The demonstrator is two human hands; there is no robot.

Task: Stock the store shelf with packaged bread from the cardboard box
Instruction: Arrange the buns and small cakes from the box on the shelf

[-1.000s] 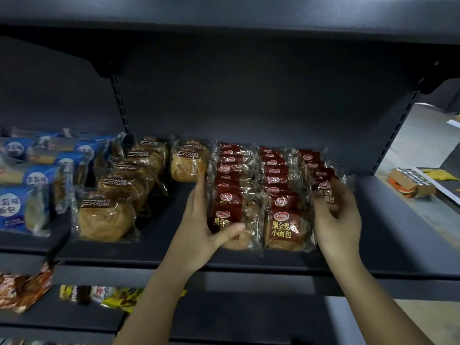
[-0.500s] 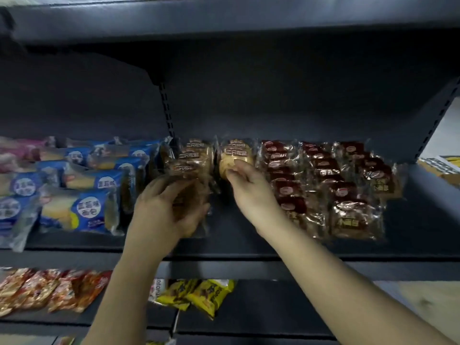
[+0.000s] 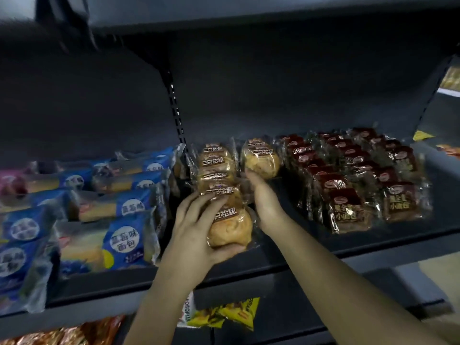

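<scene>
bun pack [image 3: 229, 227]: round golden bun in clear crinkly wrap with a brown label strip, mid-frame, at the front of its row on the shelf [image 3: 273, 260]
left hand [image 3: 191, 235]: grip wrapped round that pack, fingers over the top, thumb under the lower edge
right hand [image 3: 266, 205]: up against the right side of the bun row [image 3: 216, 168], fingertips by a lone bun pack [image 3: 261, 160]; can't tell if it's pinching wrapper or just pressing
step: looks like seating the front pack and squaring the row
next: probably nudge it straight, then let go gently so nothing slides
neighbours: blue packs [image 3: 124, 235] left, dark-red packs [image 3: 348, 185] right
</scene>
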